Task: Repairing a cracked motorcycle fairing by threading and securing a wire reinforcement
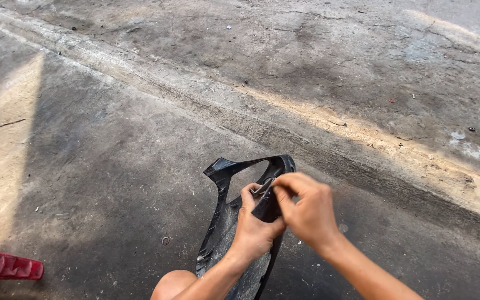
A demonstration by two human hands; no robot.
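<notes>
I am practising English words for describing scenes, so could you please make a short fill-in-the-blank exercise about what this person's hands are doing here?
1. Both hands meet on a curved plastic panel whose colour is ____.
2. The left hand grips the panel, and the right hand pinches a small ____ clip at its edge.
3. The panel stands over a rough ____ floor.
4. At the left edge of the view lies a ____ plastic object.

Missing words: black; metal; concrete; red
</notes>
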